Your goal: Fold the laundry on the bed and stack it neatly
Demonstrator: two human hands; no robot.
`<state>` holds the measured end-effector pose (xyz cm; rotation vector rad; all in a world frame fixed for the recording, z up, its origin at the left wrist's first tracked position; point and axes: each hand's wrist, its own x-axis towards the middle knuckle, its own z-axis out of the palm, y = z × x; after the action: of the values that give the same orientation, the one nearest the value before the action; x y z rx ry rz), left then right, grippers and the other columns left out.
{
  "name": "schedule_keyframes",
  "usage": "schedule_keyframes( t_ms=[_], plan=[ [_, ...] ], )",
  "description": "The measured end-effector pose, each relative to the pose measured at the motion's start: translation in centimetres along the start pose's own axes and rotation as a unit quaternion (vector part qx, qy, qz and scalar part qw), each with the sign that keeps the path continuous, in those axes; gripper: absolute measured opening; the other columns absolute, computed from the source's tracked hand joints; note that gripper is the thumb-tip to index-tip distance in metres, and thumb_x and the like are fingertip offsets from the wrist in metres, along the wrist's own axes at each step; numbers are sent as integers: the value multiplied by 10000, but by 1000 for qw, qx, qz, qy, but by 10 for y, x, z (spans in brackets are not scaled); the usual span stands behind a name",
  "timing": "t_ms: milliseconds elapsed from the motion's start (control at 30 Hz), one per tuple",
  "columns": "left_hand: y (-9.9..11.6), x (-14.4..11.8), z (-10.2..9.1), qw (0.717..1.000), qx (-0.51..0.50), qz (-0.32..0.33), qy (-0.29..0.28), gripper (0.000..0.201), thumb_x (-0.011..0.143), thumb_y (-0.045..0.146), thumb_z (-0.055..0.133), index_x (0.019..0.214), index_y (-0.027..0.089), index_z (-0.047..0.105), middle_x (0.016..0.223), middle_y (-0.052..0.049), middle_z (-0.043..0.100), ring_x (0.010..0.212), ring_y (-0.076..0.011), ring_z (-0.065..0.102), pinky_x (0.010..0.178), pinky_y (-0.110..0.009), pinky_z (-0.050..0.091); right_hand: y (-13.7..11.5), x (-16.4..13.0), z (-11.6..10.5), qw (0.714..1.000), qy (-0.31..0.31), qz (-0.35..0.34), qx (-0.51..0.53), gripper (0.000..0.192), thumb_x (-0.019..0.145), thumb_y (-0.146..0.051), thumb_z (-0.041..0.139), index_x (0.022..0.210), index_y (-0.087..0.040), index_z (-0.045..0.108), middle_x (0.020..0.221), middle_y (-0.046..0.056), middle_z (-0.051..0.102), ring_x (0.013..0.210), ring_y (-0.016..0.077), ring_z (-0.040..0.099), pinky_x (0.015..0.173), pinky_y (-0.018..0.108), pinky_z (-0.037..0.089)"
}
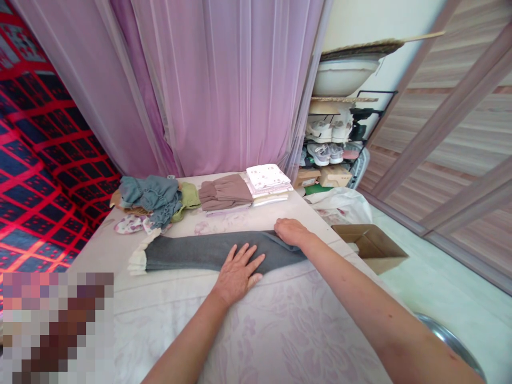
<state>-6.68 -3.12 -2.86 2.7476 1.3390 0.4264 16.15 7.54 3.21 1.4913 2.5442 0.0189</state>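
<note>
Dark grey trousers (184, 252) with a cream gathered waistband lie lengthwise across the light flower-patterned bed cover (288, 320), one leg over the other. Spread flat, my left hand (236, 273) presses on the middle of the cloth. At the far edge, near the right end, my right hand (293, 233) has its fingers closed on the grey fabric, which creases beneath it. Beyond the trousers are a folded brown garment (226, 193) and a stack of folded white printed cloth (269, 177). A loose heap of blue-grey clothes (154, 196) sits to the left.
Purple curtains (224, 90) hang behind the bed. To the right stand a shoe rack (332, 144), an opened cardboard box (372, 242) and a metal basin (448, 336) on the floor. Red-and-black checked cloth (44, 144) hangs on the left. A blurred patch hides the lower left corner.
</note>
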Motion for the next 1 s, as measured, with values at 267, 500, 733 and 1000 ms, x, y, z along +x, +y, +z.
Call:
schedule_keyframes(
  t_ms=[267,500,733,1000],
  plan=[
    [1,2,-1,999,-11,45,-20,485,937,552,347,1386,392,430,1511,-38,364,1407,-262,273,1145,-523,149,3,11,-3,999,12,39,-6,383,892,-153,342,1135,-76,627,1158,218,617,1024,279,625,860,364,463],
    [1,4,-2,998,-26,50,-43,461,956,528,314,1353,366,483,1477,13,422,1405,-247,279,1163,-509,100,-2,19,-3,1000,6,0,16,305,879,-258,465,1081,-157,669,1105,155,658,1011,259,626,818,327,469],
    [0,6,1,996,-14,78,-40,478,963,510,324,1388,326,441,1451,24,457,1395,-230,305,1170,-485,125,-25,43,-7,995,14,-81,54,260,862,-267,520,1048,-272,702,1101,32,683,1027,173,608,837,233,431],
    [1,4,6,998,-8,55,-33,614,940,577,308,1437,223,373,1491,-32,398,1400,-239,295,1163,-427,213,-40,52,0,995,53,-56,55,295,924,-292,423,975,-214,703,1081,95,679,1003,201,617,832,266,433]
  ],
)
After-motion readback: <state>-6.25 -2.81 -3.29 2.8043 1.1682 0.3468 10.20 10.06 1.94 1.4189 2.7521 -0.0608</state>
